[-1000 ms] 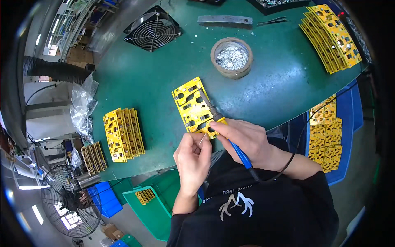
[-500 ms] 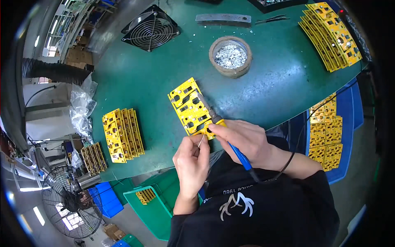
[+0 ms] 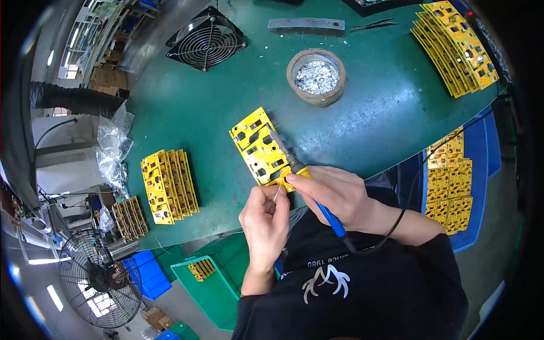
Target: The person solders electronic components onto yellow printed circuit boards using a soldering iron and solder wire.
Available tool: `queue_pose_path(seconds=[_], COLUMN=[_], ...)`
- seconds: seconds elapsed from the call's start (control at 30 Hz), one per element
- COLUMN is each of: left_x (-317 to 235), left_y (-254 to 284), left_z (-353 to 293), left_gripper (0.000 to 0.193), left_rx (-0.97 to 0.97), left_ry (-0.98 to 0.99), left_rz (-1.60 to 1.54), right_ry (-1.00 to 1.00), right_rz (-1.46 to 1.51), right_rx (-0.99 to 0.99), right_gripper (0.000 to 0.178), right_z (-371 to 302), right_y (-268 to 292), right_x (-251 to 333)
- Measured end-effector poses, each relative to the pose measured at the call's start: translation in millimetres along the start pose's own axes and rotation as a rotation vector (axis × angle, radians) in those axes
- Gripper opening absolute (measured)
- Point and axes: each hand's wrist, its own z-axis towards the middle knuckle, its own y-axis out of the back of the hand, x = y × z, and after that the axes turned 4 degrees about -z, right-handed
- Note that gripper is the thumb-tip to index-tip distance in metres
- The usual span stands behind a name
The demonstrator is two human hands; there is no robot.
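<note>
A yellow circuit board panel (image 3: 256,148) with dark cutouts and small parts lies at a slant on the green table. My right hand (image 3: 343,198) grips a soldering iron (image 3: 330,218) with a blue and yellow handle, like a pen. Its dark metal shaft points up and away over the board's right side; whether the tip touches cannot be told. At the board's near end, my left hand (image 3: 265,222) pinches a thin strand of solder wire (image 3: 276,194) between thumb and forefinger. Those fingertips are close to the board's near edge.
A round bowl of silvery scraps (image 3: 317,77) stands beyond the board. Stacked yellow boards (image 3: 170,187) stand left, with more stacks (image 3: 453,51) far right. A black fan (image 3: 208,45), a metal strip (image 3: 306,25) and tweezers (image 3: 375,25) lie farther back. The iron's cable crosses my right forearm.
The iron's shaft and the board have shifted very slightly to the left. Both hands keep their grips and stay almost in place.
</note>
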Motion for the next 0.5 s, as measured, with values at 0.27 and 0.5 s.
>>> queue_pose_path(seconds=[0.27,0.5], left_x=[-3.1,3.3], left_y=[-5.3,-4.5], left_z=[0.0,2.7], left_gripper=[0.013,0.015], left_rx=[-0.036,-0.019], left_ry=[-0.03,-0.041], left_rz=[0.034,0.002], right_ry=[0.025,-0.004], right_rz=[-0.011,-0.015], right_rx=[-0.045,0.016], right_gripper=[0.051,0.049], right_z=[0.4,-3.1], right_y=[-0.9,1.0], right_x=[0.0,-0.7])
